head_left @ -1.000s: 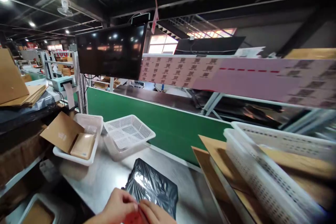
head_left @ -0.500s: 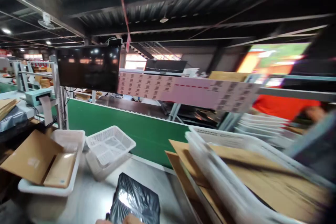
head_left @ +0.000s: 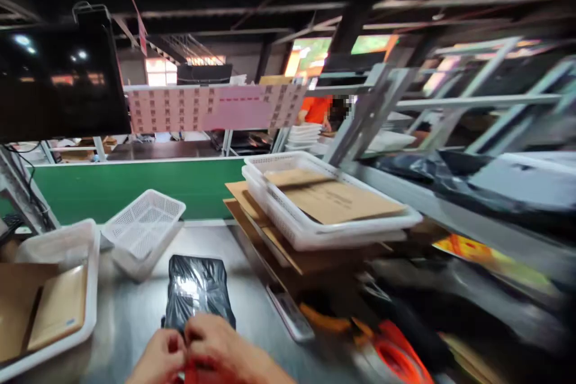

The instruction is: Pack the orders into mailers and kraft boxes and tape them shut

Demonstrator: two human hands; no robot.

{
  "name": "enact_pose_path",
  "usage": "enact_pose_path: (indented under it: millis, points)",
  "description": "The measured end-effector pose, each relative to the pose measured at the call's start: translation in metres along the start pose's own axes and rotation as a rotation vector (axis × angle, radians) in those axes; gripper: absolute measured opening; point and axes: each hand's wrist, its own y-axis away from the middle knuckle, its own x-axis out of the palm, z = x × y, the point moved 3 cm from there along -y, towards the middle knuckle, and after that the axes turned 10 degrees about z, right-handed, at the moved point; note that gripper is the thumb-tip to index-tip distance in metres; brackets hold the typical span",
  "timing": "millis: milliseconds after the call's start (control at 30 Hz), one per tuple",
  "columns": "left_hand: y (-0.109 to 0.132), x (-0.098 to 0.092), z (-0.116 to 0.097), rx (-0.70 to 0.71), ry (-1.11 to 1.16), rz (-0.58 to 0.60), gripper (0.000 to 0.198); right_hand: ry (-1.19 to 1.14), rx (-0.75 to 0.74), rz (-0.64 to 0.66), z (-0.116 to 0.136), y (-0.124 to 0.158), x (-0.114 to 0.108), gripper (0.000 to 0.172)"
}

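A parcel in shiny, wrinkled black plastic (head_left: 198,288) lies on the metal table before me. At its near edge, my left hand (head_left: 159,353) is closed, with thumb and fingers pinching the plastic. My right hand (head_left: 227,348) is closed beside it, its fingers curled over the same near end and close to the left fingertips. A blurred red patch shows under my hands at the lower edge of the view; I cannot make out what it is.
White baskets stand left, one holding a cardboard box (head_left: 60,306). Stacked white trays (head_left: 292,225) with cardboard sit right. A phone-like slab (head_left: 290,312) and a red-orange tape dispenser (head_left: 400,354) lie nearer. Behind runs a green belt (head_left: 135,174); a person in orange (head_left: 317,111) is beyond.
The view has swung right and down, showing more of my hands and the right side of the table. Both hands remain at the parcel's near end.
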Motion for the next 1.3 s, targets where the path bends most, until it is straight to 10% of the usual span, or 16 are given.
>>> enact_pose_path:
  millis: [267,467,700,1133,1300]
  points:
    - [0.009,-0.044,0.041,-0.208,-0.104,-0.172,0.039,-0.476,-0.003,-0.301,0.057,0.029,-0.021,0.016]
    - [0.033,-0.101,0.105,-0.377,-0.628,-0.258,0.020,-0.860,0.881,-0.776,-0.019,0.076,-0.003,0.027]
    - [0.047,-0.124,0.131,-0.432,-0.772,-0.127,0.020,-0.980,1.078,-0.715,-0.117,0.068,0.037,0.033]
    - [0.043,-0.105,0.141,-0.452,-0.707,-0.042,0.019,-0.654,1.082,-0.528,-0.138,0.068,0.078,0.026]
    - [0.037,-0.102,0.139,-0.437,-0.711,-0.007,0.018,-0.467,0.937,-0.439,-0.115,0.064,0.086,0.053]
